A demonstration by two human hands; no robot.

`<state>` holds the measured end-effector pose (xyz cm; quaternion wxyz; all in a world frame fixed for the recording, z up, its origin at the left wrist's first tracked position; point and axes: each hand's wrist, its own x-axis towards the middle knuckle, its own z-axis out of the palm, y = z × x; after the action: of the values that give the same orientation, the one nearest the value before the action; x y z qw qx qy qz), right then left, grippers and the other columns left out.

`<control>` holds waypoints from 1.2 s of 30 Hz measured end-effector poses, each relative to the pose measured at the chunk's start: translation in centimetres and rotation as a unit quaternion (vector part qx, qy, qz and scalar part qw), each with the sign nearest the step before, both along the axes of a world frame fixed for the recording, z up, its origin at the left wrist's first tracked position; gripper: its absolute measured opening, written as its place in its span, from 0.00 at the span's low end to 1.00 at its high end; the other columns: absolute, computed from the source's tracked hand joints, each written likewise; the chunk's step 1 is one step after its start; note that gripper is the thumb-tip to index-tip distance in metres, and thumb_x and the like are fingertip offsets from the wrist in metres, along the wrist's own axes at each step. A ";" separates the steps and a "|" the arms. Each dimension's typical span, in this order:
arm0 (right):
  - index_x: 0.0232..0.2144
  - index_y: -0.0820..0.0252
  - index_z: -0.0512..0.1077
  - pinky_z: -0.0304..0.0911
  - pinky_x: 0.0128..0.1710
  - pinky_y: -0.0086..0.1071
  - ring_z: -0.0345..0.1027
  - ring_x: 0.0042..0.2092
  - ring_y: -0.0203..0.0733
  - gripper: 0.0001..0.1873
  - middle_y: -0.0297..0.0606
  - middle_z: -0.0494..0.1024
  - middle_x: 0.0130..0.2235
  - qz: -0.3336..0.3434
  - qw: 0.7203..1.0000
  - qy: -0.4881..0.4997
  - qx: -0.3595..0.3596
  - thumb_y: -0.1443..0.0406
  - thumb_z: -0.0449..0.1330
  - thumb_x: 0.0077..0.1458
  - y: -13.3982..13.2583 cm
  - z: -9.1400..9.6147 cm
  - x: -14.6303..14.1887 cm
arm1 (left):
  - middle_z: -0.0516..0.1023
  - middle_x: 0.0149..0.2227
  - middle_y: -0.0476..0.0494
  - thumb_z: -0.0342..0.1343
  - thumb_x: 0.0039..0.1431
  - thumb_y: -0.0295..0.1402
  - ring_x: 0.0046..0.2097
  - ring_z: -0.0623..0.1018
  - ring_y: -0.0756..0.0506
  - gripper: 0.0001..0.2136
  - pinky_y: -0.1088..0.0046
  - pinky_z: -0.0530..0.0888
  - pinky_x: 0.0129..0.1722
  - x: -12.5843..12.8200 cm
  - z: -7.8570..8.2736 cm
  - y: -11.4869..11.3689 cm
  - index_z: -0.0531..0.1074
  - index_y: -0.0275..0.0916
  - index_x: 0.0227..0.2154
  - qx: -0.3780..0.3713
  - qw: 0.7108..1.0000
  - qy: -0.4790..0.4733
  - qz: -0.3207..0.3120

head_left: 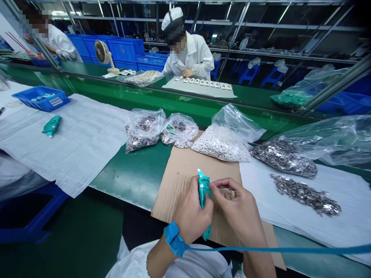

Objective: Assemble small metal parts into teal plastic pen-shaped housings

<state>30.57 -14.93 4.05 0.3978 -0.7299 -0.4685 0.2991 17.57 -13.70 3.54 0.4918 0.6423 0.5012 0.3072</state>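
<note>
Left hand (191, 216) clamped round teal tool (204, 192), steadying it; right hand (240, 208) pinched at its side, hold unclear; blue wrist strap (174, 238) likely for grounding.

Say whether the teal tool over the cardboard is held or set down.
Held: the left hand wraps the teal tool, its tip up.

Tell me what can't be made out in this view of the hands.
In the head view:
The middle of the teal tool: hidden by the left hand gripping it.
Whatever the right hand pinches: mostly hidden by its fingers.
The metal pieces in the plastic bag: too small to identify.
The blue wrist strap cord: cut off by the right edge.
</note>
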 end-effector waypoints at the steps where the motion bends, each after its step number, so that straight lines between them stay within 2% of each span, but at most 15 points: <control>1: 0.29 0.57 0.75 0.63 0.31 0.34 0.71 0.31 0.45 0.17 0.39 0.79 0.31 0.002 1.000 0.002 -0.003 0.50 0.61 0.51 -0.1 0.1 0.0 | 0.76 0.35 0.46 0.47 0.63 0.30 0.37 0.77 0.43 0.07 0.72 0.67 0.34 0.0 0.0 0.0 0.63 0.43 0.44 0.001 1.000 0.000 0.001; 3: 0.30 0.57 0.75 0.58 0.25 0.32 0.63 0.25 0.39 0.18 0.36 0.76 0.27 0.000 1.000 0.002 -0.012 0.49 0.61 0.52 -0.4 0.3 -0.1 | 0.76 0.35 0.46 0.48 0.63 0.30 0.36 0.77 0.43 0.07 0.72 0.67 0.33 0.0 0.0 0.1 0.63 0.43 0.43 0.002 1.000 -0.001 0.000; 6: 0.30 0.58 0.75 0.48 0.18 0.29 0.50 0.19 0.34 0.19 0.29 0.65 0.18 -0.004 1.000 0.004 -0.010 0.48 0.61 0.51 -0.7 0.3 -0.1 | 0.76 0.35 0.46 0.47 0.63 0.30 0.35 0.77 0.43 0.05 0.72 0.66 0.32 0.0 0.2 0.2 0.62 0.42 0.42 -0.008 1.000 0.001 -0.002; 14: 0.29 0.59 0.74 0.43 0.17 0.27 0.46 0.19 0.32 0.19 0.27 0.59 0.16 -0.004 1.000 0.011 0.008 0.49 0.62 0.51 -0.5 -0.3 -0.2 | 0.74 0.32 0.48 0.48 0.63 0.32 0.33 0.76 0.44 0.05 0.72 0.64 0.31 -0.1 0.3 0.1 0.62 0.43 0.41 -0.012 1.000 0.003 -0.008; 16: 0.28 0.59 0.73 0.45 0.17 0.27 0.48 0.19 0.32 0.19 0.29 0.64 0.18 0.000 1.000 0.019 0.002 0.49 0.63 0.51 -0.4 -0.5 -0.2 | 0.73 0.31 0.49 0.48 0.64 0.34 0.32 0.75 0.44 0.05 0.72 0.64 0.30 -0.2 0.3 0.1 0.62 0.43 0.41 -0.006 1.000 0.002 -0.011; 19: 0.28 0.59 0.73 0.53 0.19 0.28 0.58 0.21 0.34 0.18 0.36 0.74 0.25 0.001 0.999 0.050 -0.007 0.50 0.63 0.51 -0.3 -0.5 -0.1 | 0.73 0.30 0.49 0.47 0.65 0.37 0.31 0.75 0.45 0.05 0.73 0.64 0.29 -0.3 0.1 0.1 0.62 0.43 0.41 0.004 1.000 -0.007 -0.014; 23: 0.27 0.60 0.73 0.64 0.25 0.30 0.69 0.27 0.41 0.17 0.40 0.78 0.29 -0.004 0.994 0.106 -0.007 0.51 0.66 0.48 0.0 -0.5 -0.1 | 0.74 0.30 0.49 0.48 0.65 0.36 0.32 0.75 0.45 0.05 0.74 0.65 0.29 -0.2 -0.1 0.1 0.63 0.44 0.42 0.010 1.000 -0.012 -0.011; 28: 0.32 0.60 0.76 0.69 0.32 0.33 0.73 0.33 0.45 0.19 0.41 0.80 0.32 -0.003 0.990 0.139 -0.010 0.51 0.66 0.46 0.4 -0.4 -0.1 | 0.75 0.31 0.48 0.49 0.64 0.34 0.33 0.77 0.44 0.06 0.73 0.66 0.30 -0.1 -0.1 0.1 0.65 0.44 0.43 0.014 1.000 -0.010 -0.006; 32: 0.29 0.60 0.77 0.67 0.33 0.34 0.73 0.33 0.46 0.16 0.40 0.80 0.30 0.012 0.996 0.076 -0.047 0.53 0.62 0.48 0.4 -0.3 0.0 | 0.76 0.31 0.48 0.49 0.64 0.35 0.33 0.78 0.43 0.06 0.72 0.66 0.30 0.1 0.2 -0.1 0.65 0.44 0.43 0.011 1.000 -0.002 -0.006; 36: 0.26 0.58 0.76 0.63 0.29 0.31 0.70 0.28 0.42 0.11 0.36 0.79 0.27 -0.008 0.999 0.008 -0.038 0.57 0.60 0.48 0.5 -0.2 0.0 | 0.79 0.40 0.45 0.51 0.63 0.33 0.40 0.79 0.40 0.13 0.71 0.68 0.34 0.4 0.5 -0.3 0.64 0.45 0.49 0.014 1.000 -0.003 -0.014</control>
<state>30.53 -14.43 3.88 0.3759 -0.7459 -0.4478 0.3192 17.98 -14.03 4.01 0.4890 0.6551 0.4861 0.3089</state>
